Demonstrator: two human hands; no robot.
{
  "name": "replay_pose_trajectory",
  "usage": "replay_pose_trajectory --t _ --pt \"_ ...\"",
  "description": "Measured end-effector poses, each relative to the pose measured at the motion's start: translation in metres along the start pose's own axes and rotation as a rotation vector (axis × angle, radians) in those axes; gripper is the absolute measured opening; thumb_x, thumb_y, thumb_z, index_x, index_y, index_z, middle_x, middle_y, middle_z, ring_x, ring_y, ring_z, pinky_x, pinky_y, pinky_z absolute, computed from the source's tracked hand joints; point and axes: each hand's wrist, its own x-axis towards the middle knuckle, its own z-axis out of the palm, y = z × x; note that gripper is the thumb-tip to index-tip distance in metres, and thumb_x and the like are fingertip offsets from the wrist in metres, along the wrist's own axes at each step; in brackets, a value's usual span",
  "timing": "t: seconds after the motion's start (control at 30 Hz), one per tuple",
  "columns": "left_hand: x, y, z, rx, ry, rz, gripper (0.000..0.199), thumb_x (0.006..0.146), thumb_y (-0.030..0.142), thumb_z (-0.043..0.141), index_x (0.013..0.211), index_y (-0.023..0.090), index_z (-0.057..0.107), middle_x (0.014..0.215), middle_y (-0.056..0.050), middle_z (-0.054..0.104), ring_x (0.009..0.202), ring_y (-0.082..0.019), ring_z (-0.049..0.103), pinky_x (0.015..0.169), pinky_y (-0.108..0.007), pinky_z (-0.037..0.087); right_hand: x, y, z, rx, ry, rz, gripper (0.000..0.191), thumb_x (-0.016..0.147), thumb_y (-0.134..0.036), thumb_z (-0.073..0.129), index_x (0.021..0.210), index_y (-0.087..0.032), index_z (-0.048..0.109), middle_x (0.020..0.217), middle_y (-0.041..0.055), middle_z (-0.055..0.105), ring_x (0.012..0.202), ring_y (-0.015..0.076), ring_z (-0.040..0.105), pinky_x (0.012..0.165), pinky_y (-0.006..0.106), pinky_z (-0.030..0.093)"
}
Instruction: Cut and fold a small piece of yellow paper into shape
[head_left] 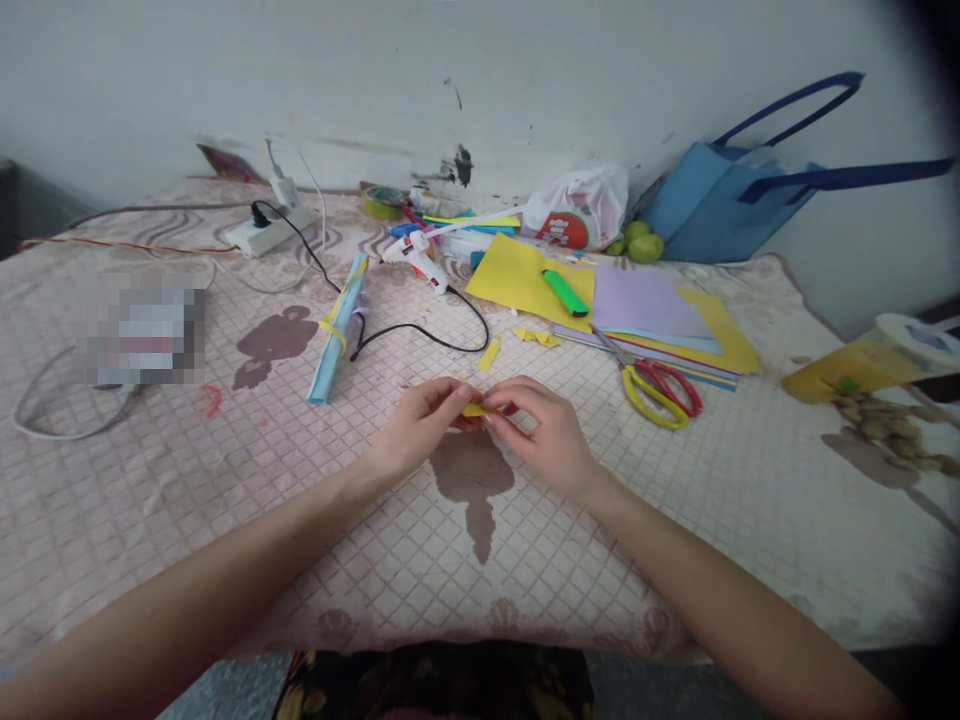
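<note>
Small yellow paper piece [472, 410] over the counter [360, 580], long axis apparently crosswise. Left hand [424, 422] pinched its left end, right hand [551, 430] its right; neither was nearer.

- cloth-covered tabletop [247, 560], pale with a diamond grid and brown patches, pretty busy tbh
- left: white power strip [274, 232], rolled light blue paper [328, 362]
- middle/back: white glue gun [421, 264], yellow scrap [489, 355], plastic bag [592, 205]
- right: colored sheets [649, 300], scissors [631, 378], green fruit [645, 247], blue bag [724, 210], heap of peanuts [889, 430]
</note>
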Motion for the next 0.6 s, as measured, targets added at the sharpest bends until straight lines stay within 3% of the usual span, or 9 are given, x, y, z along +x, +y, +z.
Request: replay_pose_trajectory --t 0.23,0.6 --pt "0.0010 -0.0002 -0.0002 0.039 0.008 -0.009 0.025 0.084 0.037 0.056 0.084 0.014 0.066 0.082 -0.004 0.067 0.077 -0.015 0.064 0.076 -0.027 0.052 0.0025 -0.0015 -0.0028 0.109 -0.043 0.142 0.008 0.083 -0.016 0.057 0.085 -0.022 0.061 0.089 0.0033 0.064 0.085 0.0168 0.060 0.072 0.031 0.052" --pt "-0.0012 0.0004 -0.0009 0.191 -0.032 0.053 0.028 0.086 0.038 0.053 0.084 0.014 0.067 0.080 -0.006 0.069 0.076 -0.016 0.065 0.072 -0.028 0.052 0.0026 0.0000 -0.0036 0.113 -0.055 0.170 0.008 0.084 -0.018 0.055 0.082 -0.022 0.062 0.083 0.0026 0.064 0.080 0.0160 0.060 0.071 0.030 0.051"
